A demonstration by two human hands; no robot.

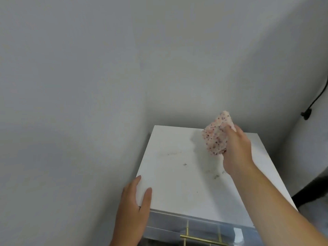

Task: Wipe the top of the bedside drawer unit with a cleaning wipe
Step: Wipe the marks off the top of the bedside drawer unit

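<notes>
Nearest the viewer, a brass-coloured metal handle [200,239] sits on the glossy grey drawer front [204,225], at the bottom edge of the view. Just above it begins the flat white rectangular top of the bedside drawer unit [177,185], which runs away from the viewer into a corner of pale grey walls [88,86].

The left hand [132,208] rests on the near left corner of the top. Its fingers are loosely spread, the thumb lying on the surface and the other fingers along the left edge; it holds nothing but seems to be steadying the unit.

Further back, small dark specks and a faint brownish smear [170,154] mark the middle of the top.

Beyond them, toward the far right of the top, the right hand [237,148] grips a crumpled white cleaning wipe with pink and purple speckles [215,137]. The fingers are curled closed around the bunched wipe, which sticks up and to the left of the hand. Whether the wipe touches the surface cannot be told; a shadow lies just left of it.

The dirt lies nearer the viewer and to the left of the wipe, so the stroke probably needs to pull back and leftward. The right hand is the one placed to do it.

Farthest right, a black cable [317,98] hangs on the wall.
</notes>
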